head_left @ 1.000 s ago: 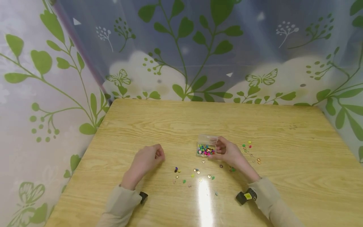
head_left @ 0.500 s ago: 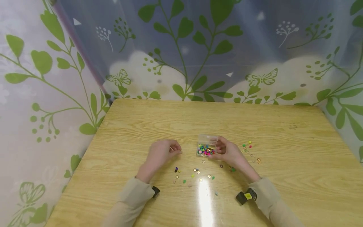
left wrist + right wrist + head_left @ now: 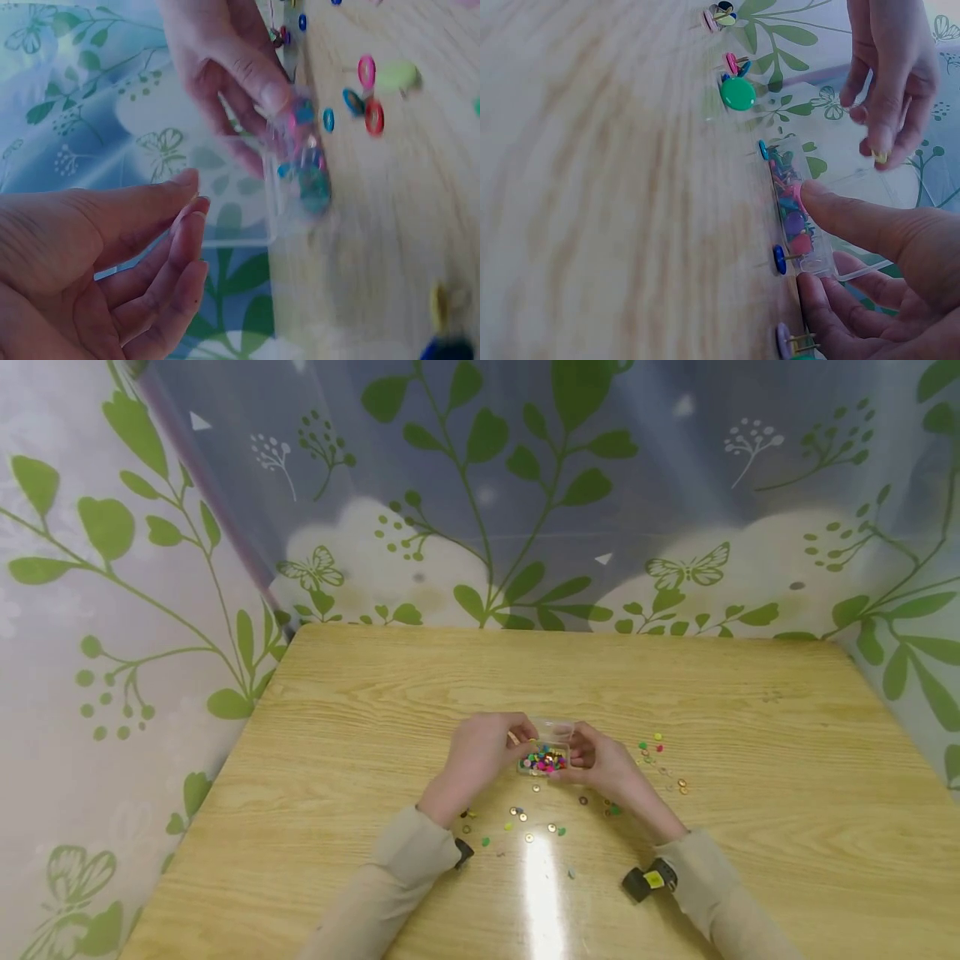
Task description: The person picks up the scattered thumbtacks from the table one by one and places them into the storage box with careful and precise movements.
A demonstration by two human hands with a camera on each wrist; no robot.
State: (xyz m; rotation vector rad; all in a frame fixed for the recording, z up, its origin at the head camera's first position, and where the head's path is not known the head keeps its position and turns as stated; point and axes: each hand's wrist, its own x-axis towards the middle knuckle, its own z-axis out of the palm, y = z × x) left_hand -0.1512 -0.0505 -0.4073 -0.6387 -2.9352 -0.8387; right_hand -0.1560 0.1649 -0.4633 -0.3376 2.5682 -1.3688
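A small clear plastic box (image 3: pixel 553 727) stands on the table with its hinged lid raised. Many coloured thumbtacks (image 3: pixel 546 762) fill its base. My right hand (image 3: pixel 611 768) grips the box at its right end, thumb at the near side and fingers behind. My left hand (image 3: pixel 480 753) is over the box's left part, thumb and fingertips together. In the right wrist view, a yellow thumbtack (image 3: pixel 880 157) shows at the left fingertips, above the open box. The left wrist view shows the left hand (image 3: pixel 142 255) pinching, the tack mostly hidden there.
Loose thumbtacks lie scattered on the wooden table (image 3: pixel 375 677), in front of the box, such as a brass one (image 3: pixel 528 838) and a green one (image 3: pixel 486 842). Others, including a yellow one (image 3: pixel 658 737), lie right of the right hand. A leaf-patterned curtain (image 3: pixel 420 527) hangs behind.
My left hand has moved right across the table, from well left of the box to over its left part. The right hand keeps its grip on the box.
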